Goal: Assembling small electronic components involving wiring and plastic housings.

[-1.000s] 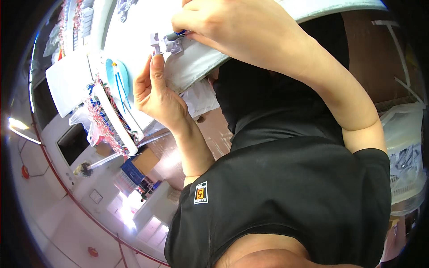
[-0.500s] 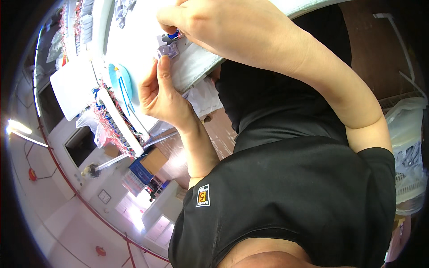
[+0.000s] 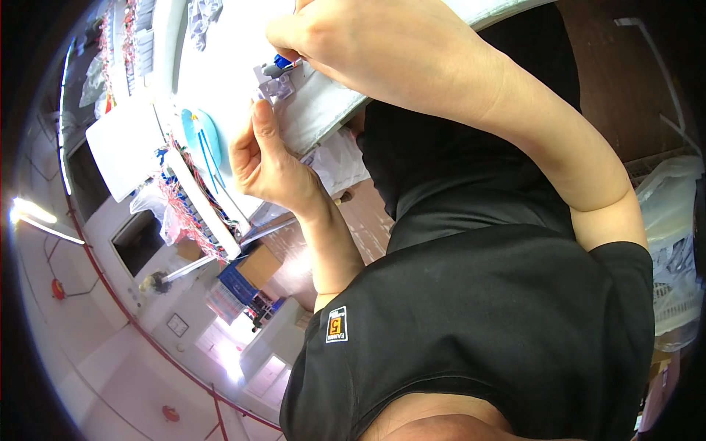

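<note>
My left hand (image 3: 271, 165) is raised at the worktable's edge, thumb and fingertip closed at the lower edge of a small clear lilac plastic piece (image 3: 278, 87). Just above that piece is a small part with a blue end (image 3: 282, 61) and a dark grey body, a bit of red showing beside it. My right hand (image 3: 353, 37) reaches across from the right, its fingers bent down over the blue end. The back of the hand hides most of those fingers, so the exact grip there is partly out of sight.
A light blue oval dish (image 3: 202, 140) with thin blue strips lies left on the white table (image 3: 228, 66). Grey parts (image 3: 204, 22) sit at the far edge. A rack of red and white wires (image 3: 187, 202) stands at left. Clear bags (image 3: 669, 250) are at right.
My left thumb has dropped slightly and moved a little left, showing more of the clear piece. My right hand has shifted slightly right; its fingers stay at the blue end.
</note>
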A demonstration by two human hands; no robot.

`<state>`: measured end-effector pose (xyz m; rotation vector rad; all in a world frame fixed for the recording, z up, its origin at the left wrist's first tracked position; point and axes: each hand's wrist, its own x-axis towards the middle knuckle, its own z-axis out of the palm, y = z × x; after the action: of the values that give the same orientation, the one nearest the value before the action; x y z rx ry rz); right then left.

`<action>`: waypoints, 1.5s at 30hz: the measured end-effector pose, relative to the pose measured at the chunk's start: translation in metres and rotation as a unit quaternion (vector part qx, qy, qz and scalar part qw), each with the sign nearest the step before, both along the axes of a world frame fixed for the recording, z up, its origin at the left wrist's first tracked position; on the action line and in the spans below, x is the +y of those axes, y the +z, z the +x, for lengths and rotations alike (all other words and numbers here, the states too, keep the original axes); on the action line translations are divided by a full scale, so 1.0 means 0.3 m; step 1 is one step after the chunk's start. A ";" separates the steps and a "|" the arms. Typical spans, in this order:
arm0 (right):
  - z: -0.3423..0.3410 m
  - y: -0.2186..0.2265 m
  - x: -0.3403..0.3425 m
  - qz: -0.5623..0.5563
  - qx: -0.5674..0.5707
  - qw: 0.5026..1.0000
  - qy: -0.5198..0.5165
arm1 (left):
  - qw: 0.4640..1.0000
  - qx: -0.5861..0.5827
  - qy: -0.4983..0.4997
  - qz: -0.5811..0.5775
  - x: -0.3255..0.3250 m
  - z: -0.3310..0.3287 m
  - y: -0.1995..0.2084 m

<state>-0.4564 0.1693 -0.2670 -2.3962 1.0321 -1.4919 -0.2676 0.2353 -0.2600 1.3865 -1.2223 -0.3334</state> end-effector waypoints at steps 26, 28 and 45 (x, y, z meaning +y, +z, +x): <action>-0.006 -0.005 -0.007 0.016 -0.035 0.999 0.035 | 0.990 -0.127 0.023 0.064 -0.007 -0.059 0.056; -0.009 -0.001 -0.005 0.024 -0.046 0.998 0.040 | 0.981 -0.167 0.029 0.099 -0.004 -0.059 0.072; 0.004 0.063 0.005 0.099 0.008 0.995 0.028 | 0.966 -0.238 0.016 0.095 -0.009 -0.077 0.138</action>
<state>-0.4551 0.1707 -0.2481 -2.2835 1.0546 -1.2874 -0.2907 0.2327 -0.2187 1.7130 -1.5877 -0.0931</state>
